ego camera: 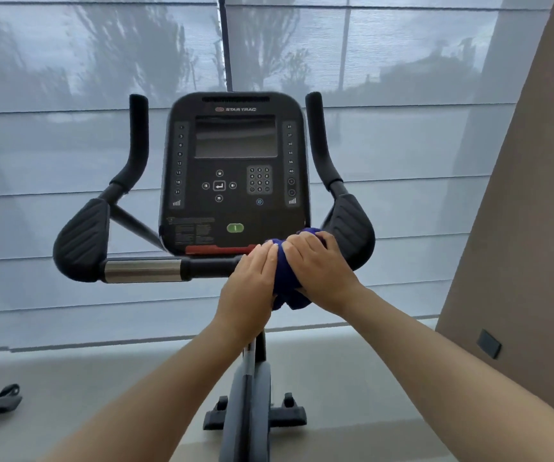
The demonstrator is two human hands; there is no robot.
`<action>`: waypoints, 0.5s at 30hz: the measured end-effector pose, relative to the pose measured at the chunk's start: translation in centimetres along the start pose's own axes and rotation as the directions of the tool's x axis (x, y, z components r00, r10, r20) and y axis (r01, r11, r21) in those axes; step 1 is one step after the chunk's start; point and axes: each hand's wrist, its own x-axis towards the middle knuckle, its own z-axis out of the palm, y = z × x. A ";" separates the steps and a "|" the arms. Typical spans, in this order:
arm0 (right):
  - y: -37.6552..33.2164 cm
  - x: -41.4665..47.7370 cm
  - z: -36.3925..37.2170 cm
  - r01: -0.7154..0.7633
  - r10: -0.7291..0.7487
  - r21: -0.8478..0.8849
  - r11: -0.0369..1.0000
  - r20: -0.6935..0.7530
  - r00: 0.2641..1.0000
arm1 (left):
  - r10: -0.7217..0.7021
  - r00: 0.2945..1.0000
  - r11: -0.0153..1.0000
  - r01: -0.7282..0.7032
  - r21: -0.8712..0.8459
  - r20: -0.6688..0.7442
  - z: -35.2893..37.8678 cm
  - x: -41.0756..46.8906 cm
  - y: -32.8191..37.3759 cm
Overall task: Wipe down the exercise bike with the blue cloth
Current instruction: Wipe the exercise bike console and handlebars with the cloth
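One blue cloth bunched over the crossbar of one exercise bike; right hand curled round it, left hand pressing flat alongside. Bare crossbar left of both hands.

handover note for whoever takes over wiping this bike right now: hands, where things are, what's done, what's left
Hands: left hand lies fairly flat against the blue cloth; right hand grips the bunched cloth from the other side.
Where: cloth is on the crossbar, just below the console.
Done: no wiped area can be told apart.
Left: probably console, handlebar grips, elbow pads, frame.
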 end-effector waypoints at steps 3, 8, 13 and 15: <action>2.1 -0.4 -0.2 0.146 -0.145 0.039 0.988 -0.035 0.989 | -0.085 0.996 0.996 0.084 -0.029 -0.037 0.4 -0.4 2.6; 6.5 0.5 -2.3 0.193 -0.173 0.170 0.966 -0.129 0.976 | -0.130 0.974 0.991 0.124 -0.042 -0.183 -1.6 2.4 6.4; 12.5 0.9 -3.2 0.035 -0.019 0.281 0.959 -0.061 0.998 | -0.191 0.976 0.980 0.184 -0.071 -0.108 -1.4 8.1 9.6; 13.6 0.1 -1.8 -0.030 0.018 0.390 0.920 0.036 0.999 | -0.238 0.971 0.964 0.235 -0.125 -0.014 -0.4 9.2 10.5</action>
